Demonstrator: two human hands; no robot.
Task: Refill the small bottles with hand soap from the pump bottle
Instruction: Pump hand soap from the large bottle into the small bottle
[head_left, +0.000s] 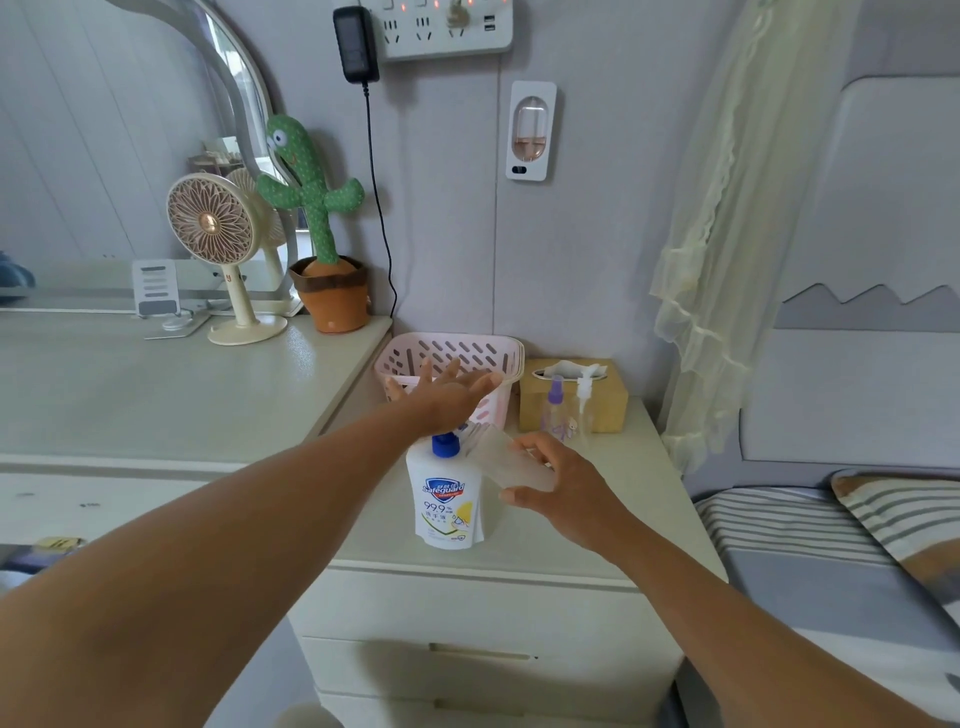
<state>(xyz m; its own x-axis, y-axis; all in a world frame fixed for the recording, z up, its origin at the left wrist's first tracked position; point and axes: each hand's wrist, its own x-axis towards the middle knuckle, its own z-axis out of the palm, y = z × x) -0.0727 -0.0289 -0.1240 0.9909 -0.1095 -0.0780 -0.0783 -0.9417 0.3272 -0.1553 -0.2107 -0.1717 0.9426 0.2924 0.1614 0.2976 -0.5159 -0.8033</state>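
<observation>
A white hand soap pump bottle (445, 504) with a blue pump stands near the front of the nightstand (597, 535). My left hand (447, 395) lies flat over the pump head, fingers straight and spread, palm pressing on it. My right hand (561, 486) grips a small translucent bottle (511, 462), tilted with its mouth at the pump's spout. Two more small bottles stand behind: one with a purple spray cap (555, 410) and one with a white pump top (585, 408).
A pink slotted basket (457, 353) sits at the back of the nightstand beside a tan tissue box (608, 400). A desk to the left carries a fan (218, 249) and a cactus toy (322, 234). A bed (831, 545) lies on the right.
</observation>
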